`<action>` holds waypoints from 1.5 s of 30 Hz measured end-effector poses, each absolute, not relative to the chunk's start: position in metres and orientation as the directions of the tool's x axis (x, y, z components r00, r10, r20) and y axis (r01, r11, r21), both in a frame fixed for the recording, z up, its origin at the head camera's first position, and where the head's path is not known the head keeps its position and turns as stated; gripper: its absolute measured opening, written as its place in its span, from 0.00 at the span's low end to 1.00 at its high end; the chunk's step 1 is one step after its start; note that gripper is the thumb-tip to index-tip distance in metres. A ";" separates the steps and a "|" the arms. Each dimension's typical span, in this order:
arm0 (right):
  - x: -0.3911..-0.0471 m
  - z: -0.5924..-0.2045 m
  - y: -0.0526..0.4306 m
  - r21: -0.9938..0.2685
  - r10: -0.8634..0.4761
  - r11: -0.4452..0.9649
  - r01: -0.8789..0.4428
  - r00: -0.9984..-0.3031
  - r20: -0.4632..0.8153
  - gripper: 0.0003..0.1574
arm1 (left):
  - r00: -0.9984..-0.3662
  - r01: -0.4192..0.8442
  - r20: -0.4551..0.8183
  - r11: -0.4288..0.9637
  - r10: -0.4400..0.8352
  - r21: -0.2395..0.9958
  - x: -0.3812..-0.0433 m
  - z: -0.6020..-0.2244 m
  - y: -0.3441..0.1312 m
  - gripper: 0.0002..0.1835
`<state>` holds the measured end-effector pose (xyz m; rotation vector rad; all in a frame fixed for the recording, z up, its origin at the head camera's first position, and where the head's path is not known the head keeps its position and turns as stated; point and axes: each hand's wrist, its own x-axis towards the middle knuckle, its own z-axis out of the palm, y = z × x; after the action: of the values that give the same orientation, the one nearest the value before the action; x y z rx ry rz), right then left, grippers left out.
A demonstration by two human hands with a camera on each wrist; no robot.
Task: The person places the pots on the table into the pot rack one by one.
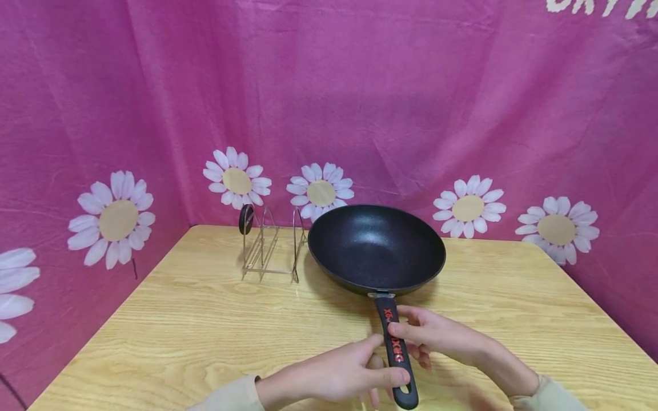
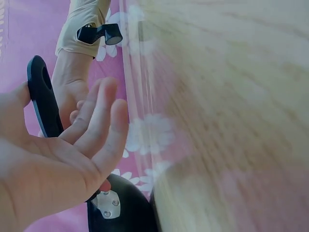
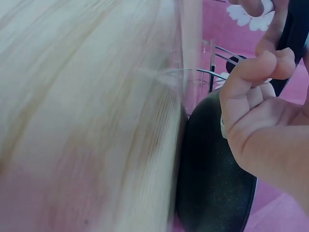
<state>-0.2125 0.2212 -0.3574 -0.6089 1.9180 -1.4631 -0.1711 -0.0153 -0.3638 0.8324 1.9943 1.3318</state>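
A black wok (image 1: pixel 377 248) sits on the wooden table, its black handle (image 1: pixel 393 337) with red lettering pointing toward me. My left hand (image 1: pixel 354 371) is at the handle's near end: the thumb lies across the top, while the other fingers extend loosely beneath. In the left wrist view, those fingers (image 2: pixel 96 121) are spread below the handle, not wrapped round it. Farther up, my right hand (image 1: pixel 437 337) pinches the handle from the right side, thumb on top. Its other fingers (image 3: pixel 251 82) are curled close against the underside in the right wrist view.
Left of the wok stands a metal wire rack (image 1: pixel 269 251) with upright loops; a black round piece (image 1: pixel 247 219) shows at its left loop. A purple cloth (image 1: pixel 360 114) with white flowers hangs behind the table (image 1: pixel 205 319) and along its sides.
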 end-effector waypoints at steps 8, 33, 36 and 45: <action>-0.213 -0.356 0.218 -0.962 -0.665 0.272 0.020 -0.718 -0.203 0.36 | -0.610 0.099 -0.116 0.220 0.784 0.970 -0.169 -0.367 -0.014 0.21; -0.212 -0.360 0.207 -0.968 -0.576 0.246 0.041 -0.797 -0.180 0.21 | -0.625 -0.158 -0.116 0.020 0.772 0.987 -0.158 -0.364 -0.011 0.20; -0.212 -0.360 0.206 -0.970 -0.579 0.241 0.034 -0.797 -0.173 0.20 | -0.626 -0.184 -0.113 -0.006 0.771 0.983 -0.158 -0.364 -0.010 0.21; -0.209 -0.357 0.203 -0.974 -0.585 0.222 0.045 -0.793 -0.170 0.20 | -0.607 -0.179 -0.105 -0.006 0.788 0.984 -0.160 -0.360 -0.016 0.25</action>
<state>-0.2092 0.2031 -0.3573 -0.4952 1.9886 -1.6109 -0.1603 -0.0160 -0.3599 0.6491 1.5525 1.7050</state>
